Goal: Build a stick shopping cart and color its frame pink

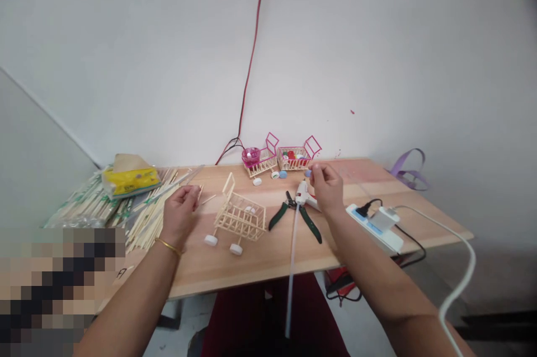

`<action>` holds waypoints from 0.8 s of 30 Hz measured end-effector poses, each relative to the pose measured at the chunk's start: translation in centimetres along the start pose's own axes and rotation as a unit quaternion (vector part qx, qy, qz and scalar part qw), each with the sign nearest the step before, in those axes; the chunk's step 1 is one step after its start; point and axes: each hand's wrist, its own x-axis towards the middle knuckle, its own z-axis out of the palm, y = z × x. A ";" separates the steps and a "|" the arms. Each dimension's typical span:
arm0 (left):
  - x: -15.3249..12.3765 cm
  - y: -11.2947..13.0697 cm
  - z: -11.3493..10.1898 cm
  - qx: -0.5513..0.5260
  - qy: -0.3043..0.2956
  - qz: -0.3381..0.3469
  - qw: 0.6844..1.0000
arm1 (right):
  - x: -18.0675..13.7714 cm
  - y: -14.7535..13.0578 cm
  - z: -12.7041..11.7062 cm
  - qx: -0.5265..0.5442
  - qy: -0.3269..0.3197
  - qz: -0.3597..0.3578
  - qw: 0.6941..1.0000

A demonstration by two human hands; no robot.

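Head camera, and here's the left hand [180, 211] curled at centre left over the wooden bench [201, 274], the right hand [329, 188] pinched beside the white glue gun [301, 192]; can't tell whether either grips anything. Between them, mid-frame, sits the pale wooden-stick cart [241, 222], two white disc wheels [235, 249] at its lower left. Looks like glued assembly, partway; next move probably calls for steadying that frame.

White cable [474, 259] partly beyond bottom edge
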 end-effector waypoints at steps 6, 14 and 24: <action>0.0 -0.3 0.0 0.042 -0.011 0.021 0.999 | -2.9 -0.2 -3.6 -0.099 -0.141 -0.012 0.985; -0.4 0.1 0.2 0.084 -0.039 0.024 0.995 | -3.2 1.6 -5.6 -0.253 -0.303 0.008 0.919; 0.0 -0.4 0.0 0.088 -0.037 0.029 0.995 | -2.9 3.0 -5.9 -0.401 -0.323 0.027 0.857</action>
